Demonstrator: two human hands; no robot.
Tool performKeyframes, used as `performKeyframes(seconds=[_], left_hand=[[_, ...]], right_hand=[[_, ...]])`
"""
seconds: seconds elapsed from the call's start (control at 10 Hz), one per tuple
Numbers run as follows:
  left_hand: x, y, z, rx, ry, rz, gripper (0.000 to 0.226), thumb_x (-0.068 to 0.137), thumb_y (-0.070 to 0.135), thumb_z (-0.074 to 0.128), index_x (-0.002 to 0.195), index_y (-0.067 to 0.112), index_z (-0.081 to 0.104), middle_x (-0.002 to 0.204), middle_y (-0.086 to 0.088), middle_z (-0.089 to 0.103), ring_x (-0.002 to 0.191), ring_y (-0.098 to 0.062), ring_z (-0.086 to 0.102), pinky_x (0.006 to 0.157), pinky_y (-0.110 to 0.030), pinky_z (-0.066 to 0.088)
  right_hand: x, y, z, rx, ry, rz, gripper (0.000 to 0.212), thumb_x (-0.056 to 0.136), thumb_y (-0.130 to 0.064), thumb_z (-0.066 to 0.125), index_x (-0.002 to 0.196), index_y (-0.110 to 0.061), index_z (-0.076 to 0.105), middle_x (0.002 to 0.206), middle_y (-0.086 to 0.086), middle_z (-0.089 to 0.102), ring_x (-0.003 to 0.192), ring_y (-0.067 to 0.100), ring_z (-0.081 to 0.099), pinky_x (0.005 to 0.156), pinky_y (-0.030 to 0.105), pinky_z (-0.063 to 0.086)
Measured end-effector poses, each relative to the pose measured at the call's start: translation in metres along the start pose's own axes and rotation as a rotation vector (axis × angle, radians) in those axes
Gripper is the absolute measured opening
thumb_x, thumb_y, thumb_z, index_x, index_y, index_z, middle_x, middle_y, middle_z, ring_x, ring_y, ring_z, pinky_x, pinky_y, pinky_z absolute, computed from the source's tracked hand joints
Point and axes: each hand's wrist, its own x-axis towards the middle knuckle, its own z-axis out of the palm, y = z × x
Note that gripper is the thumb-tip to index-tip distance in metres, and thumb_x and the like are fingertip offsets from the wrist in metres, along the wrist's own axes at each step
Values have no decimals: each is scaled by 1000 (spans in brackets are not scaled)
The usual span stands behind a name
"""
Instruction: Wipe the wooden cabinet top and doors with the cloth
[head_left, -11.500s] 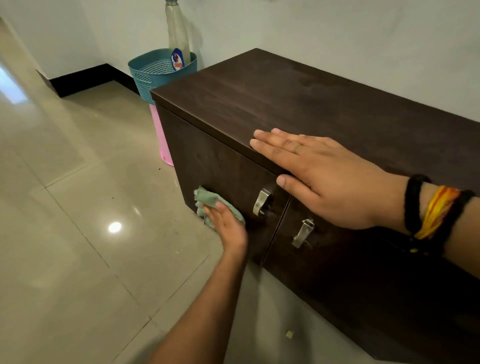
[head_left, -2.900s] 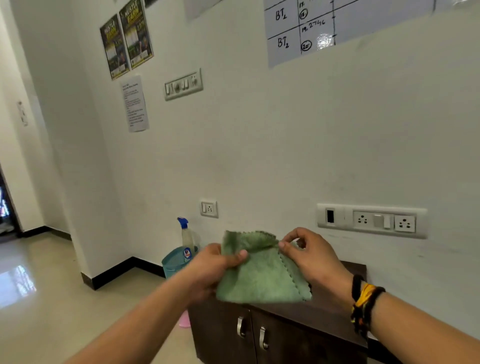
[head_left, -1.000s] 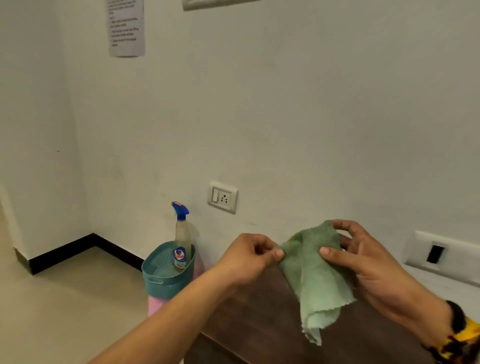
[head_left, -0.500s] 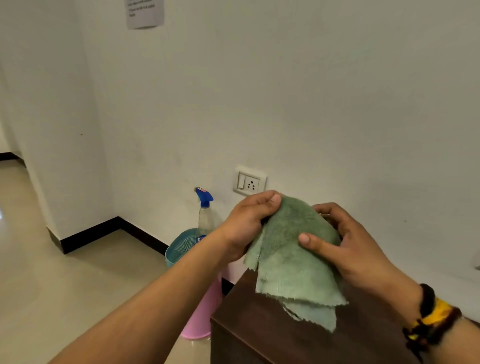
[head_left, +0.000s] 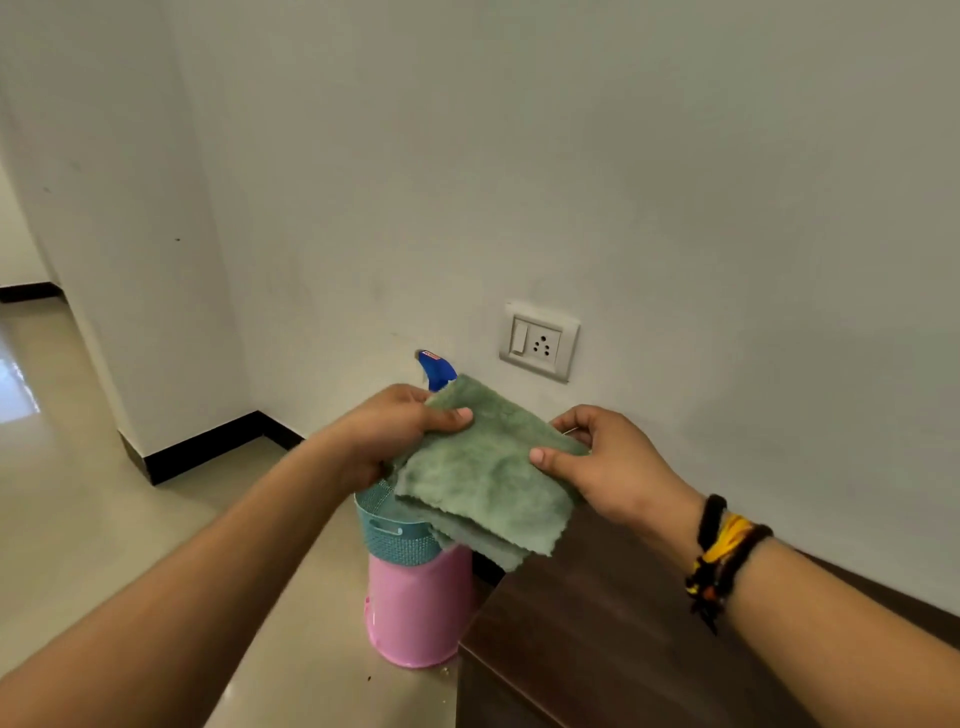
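Observation:
A green cloth (head_left: 483, 473), folded into layers, hangs in the air between both hands, above the left end of the dark wooden cabinet (head_left: 587, 639). My left hand (head_left: 400, 426) pinches its upper left corner. My right hand (head_left: 608, 462) grips its right edge, thumb on top. Only the cabinet's top left corner shows at the lower right; its doors are out of view.
A teal basket (head_left: 397, 535) sits on an upturned pink bucket (head_left: 415, 608) on the floor just left of the cabinet. A spray bottle's blue nozzle (head_left: 435, 366) pokes up behind the cloth. A wall socket (head_left: 538, 341) is above. Tiled floor spreads to the left.
The cloth has been folded flatter and now lies spread between the hands. Both hands dropped slightly and the view shifted left, bringing the basket and bucket under the cloth.

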Motion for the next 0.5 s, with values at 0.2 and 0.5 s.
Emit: performKeyframes(seconds=[0.2,0.5], left_hand=[[43,28,-40,467,338,54,15,83,27,78,90,15,74,82,-8,76,72,-25,74,61,-31,59],[101,-75,-14,1399,489,99,15,89,33,60,90,19,63,70,1,54,65,-22,60,59,-33,51]], right_hand=[[33,-4,20,5,-21,52,29,90,-23,71,114,-16,57,98,-1,68,93,21,68,88,41,56],[32,8,28,-111,-52,31,36,92,-34,68,122,-19,54,91,-16,62,86,2,59,66,17,45]])
